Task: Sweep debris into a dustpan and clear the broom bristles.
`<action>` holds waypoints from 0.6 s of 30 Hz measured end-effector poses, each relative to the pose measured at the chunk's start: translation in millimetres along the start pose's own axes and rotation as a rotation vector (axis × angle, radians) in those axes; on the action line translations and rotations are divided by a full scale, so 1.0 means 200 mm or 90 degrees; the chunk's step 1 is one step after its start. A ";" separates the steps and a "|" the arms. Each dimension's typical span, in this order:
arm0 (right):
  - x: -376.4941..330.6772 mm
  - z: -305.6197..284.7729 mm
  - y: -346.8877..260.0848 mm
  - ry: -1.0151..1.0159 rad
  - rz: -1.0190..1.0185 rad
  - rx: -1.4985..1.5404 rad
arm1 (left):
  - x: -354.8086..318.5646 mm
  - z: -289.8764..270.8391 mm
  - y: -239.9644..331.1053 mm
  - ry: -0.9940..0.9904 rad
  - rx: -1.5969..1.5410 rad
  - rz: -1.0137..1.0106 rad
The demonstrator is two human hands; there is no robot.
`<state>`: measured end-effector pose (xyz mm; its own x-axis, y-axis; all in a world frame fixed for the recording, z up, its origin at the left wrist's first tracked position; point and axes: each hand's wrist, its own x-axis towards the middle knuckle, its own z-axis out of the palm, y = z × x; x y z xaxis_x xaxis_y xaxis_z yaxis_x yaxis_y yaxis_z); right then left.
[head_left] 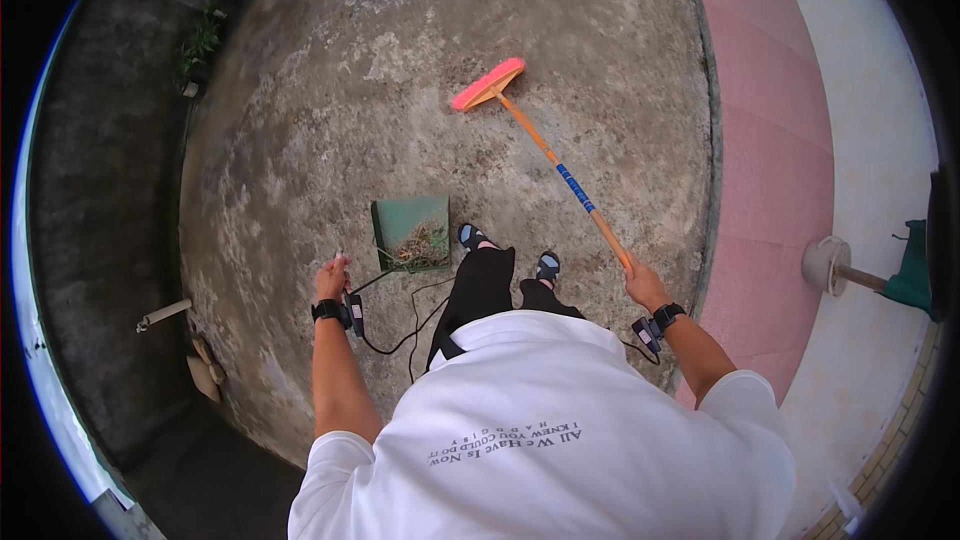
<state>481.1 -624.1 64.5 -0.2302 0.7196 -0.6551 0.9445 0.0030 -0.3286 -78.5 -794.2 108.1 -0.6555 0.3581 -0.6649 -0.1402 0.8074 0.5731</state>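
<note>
My right hand [647, 286] is closed round the orange handle of a broom [535, 135]. The broom's pink bristle head rests on the concrete well ahead of my feet, and blue tape wraps the middle of its stick. On the left, my left hand [333, 278] is closed on the thin handle of a green dustpan [411, 210]. That dustpan lies on the ground just left of my feet, its wide opening facing away from me. Dry grass and leaf litter [422, 244] sit in it toward the handle side.
Stained concrete ground [330, 90] spreads ahead. Potted plants [200, 45] stand along the left wall, with a white pipe [163, 315] and stones [207, 370] nearer. To the right run a pink strip [765, 120] and a white bucket [827, 265] holding a post. Dark cables hang from my wrists.
</note>
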 end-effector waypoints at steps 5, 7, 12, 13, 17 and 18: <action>-0.76 0.13 0.47 -0.087 0.084 0.352 | 0.09 0.23 -0.06 -0.015 0.076 0.116; -0.89 0.10 0.51 -0.117 0.150 0.414 | 0.09 0.36 -0.03 -0.046 0.093 0.133; -0.72 0.07 0.45 -0.046 0.118 0.415 | 0.19 0.61 -0.10 -0.002 0.250 0.235; -0.59 0.15 0.51 0.027 0.022 0.343 | 0.22 0.66 -0.11 -0.001 0.278 0.253; -0.18 0.13 0.46 0.244 -0.133 0.074 | 0.23 0.92 -0.09 -0.029 0.313 0.258; -0.13 0.08 0.40 0.240 -0.134 0.073 | 0.22 0.96 -0.09 -0.034 0.312 0.244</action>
<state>559.3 -653.8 43.7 -0.2927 0.9144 -0.2796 0.8497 0.1146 -0.5147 37.2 -702.9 -23.8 -0.5525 0.6775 -0.4855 0.4630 0.7338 0.4972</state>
